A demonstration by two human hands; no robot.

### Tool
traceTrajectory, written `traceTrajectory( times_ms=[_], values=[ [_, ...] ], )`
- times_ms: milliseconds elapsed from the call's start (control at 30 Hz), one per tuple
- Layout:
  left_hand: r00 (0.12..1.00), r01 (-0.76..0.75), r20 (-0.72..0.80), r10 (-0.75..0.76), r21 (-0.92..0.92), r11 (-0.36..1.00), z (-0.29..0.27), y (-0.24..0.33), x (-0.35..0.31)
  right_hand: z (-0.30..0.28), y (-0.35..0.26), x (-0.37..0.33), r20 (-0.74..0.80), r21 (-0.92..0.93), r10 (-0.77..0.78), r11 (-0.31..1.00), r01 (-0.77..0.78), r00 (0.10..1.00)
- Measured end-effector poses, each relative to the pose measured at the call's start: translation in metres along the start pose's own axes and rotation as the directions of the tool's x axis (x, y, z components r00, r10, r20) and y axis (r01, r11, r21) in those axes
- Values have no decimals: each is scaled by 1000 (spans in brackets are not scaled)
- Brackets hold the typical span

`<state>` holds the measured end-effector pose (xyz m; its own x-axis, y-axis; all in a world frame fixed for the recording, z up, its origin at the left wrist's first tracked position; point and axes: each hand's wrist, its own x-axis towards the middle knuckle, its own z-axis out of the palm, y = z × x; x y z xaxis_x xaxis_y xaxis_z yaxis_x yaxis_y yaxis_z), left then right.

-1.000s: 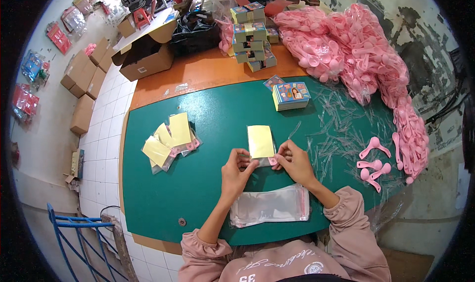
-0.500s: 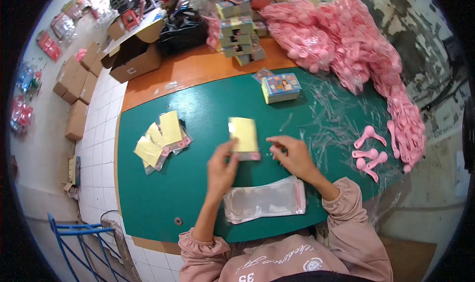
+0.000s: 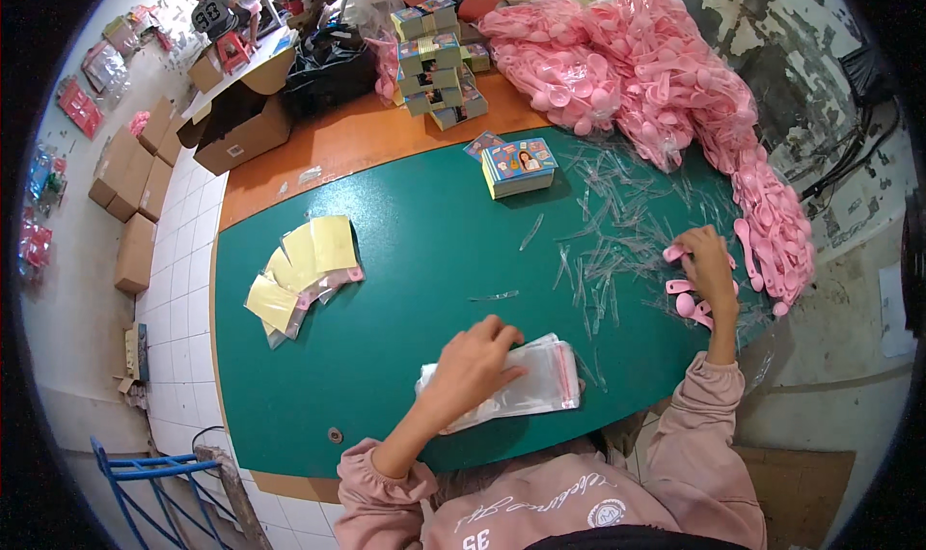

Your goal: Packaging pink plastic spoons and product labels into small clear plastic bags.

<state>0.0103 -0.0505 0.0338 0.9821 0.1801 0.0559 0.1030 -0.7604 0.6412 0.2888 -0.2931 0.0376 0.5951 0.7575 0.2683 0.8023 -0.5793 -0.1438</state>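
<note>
My left hand (image 3: 477,362) hovers over a stack of clear plastic bags (image 3: 545,384) near the table's front edge. Its fingers are loosely bent and apart, holding nothing. At the right side, my right hand (image 3: 711,272) is lowered over several loose pink plastic spoons (image 3: 686,305), with its fingertips closed around one pink spoon (image 3: 673,253); the hand hides part of the group. On the left, several packed clear bags with pale yellow cards (image 3: 333,243) lie fanned and overlapping, with bits of pink showing at their lower ends.
A stack of colourful printed cards (image 3: 521,169) stands at the back of the green table (image 3: 386,357). Thin clear plastic strips (image 3: 617,232) are scattered right of centre. Bagged pink spoons (image 3: 666,77) heap along the far right. Beyond are card stacks (image 3: 439,68), an open carton (image 3: 241,135) and a seated person (image 3: 212,14).
The yellow-card bag left my left hand and joined the fanned pile at left. My left hand came back over the clear bags; my right hand moved right to the loose spoons.
</note>
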Motion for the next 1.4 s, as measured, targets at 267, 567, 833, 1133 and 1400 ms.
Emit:
traceTrajectory(
  times_ms=[267, 567, 833, 1133, 1400],
  values=[
    [993, 76, 106, -46, -297, 952, 2, -18, 11, -27, -62, 19, -515, 59, 77, 997, -54, 854],
    [994, 106, 19, -111, -482, 870, -2, -33, 5, -5, -83, 27, -167, 362, 155, 928, -85, 974],
    [977, 205, 162, -137, -892, 403, -7, -44, 6, 35, -135, 50, 139, 245, -489, 859, 449, 861],
    [945, 271, 195, -262, -915, 298, -7, -44, 8, 10, -150, 56, -71, 277, -326, 902, 332, 943],
    [935, 257, 128, -330, -886, 386, -10, -37, 10, -6, -189, 32, -53, 888, 187, 458, -39, 981]
  ],
)
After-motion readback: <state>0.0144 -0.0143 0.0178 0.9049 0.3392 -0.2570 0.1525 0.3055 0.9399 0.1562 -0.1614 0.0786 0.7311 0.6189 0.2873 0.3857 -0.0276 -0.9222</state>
